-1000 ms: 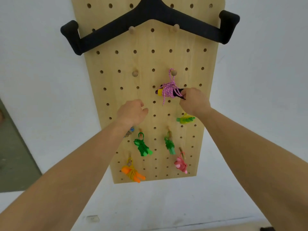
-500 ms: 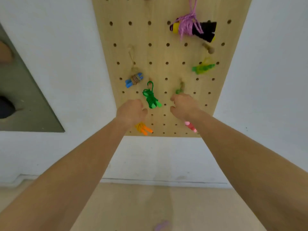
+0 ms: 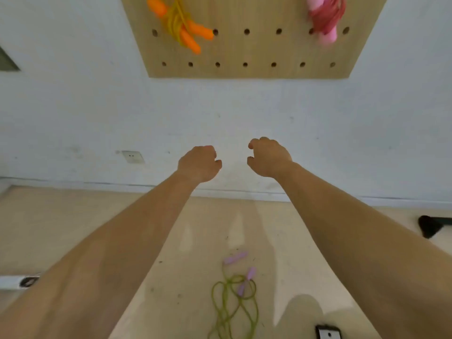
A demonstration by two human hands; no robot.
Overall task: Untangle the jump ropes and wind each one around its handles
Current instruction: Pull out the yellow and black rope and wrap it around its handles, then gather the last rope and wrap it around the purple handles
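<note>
A loose jump rope (image 3: 232,307) with an olive-green cord and pale purple handles (image 3: 236,257) lies tangled on the floor between my forearms. My left hand (image 3: 199,162) and my right hand (image 3: 267,156) are stretched out in front of the white wall, well above the rope, fingers loosely curled and holding nothing. On the wooden pegboard (image 3: 247,50) at the top hang a wound orange-handled rope (image 3: 182,28) and a wound pink rope (image 3: 326,18), both cut off by the frame's top edge.
A wall socket (image 3: 133,157) sits low on the white wall at left. A dark object (image 3: 428,226) stands on the floor at the right edge, a small black-framed item (image 3: 327,333) at the bottom right, and a white object (image 3: 19,281) at the left edge.
My view has tilted down from the pegboard to the floor. My right hand let go of the purple-wound rope on its peg, and both hands came down empty. The floor rope came into view.
</note>
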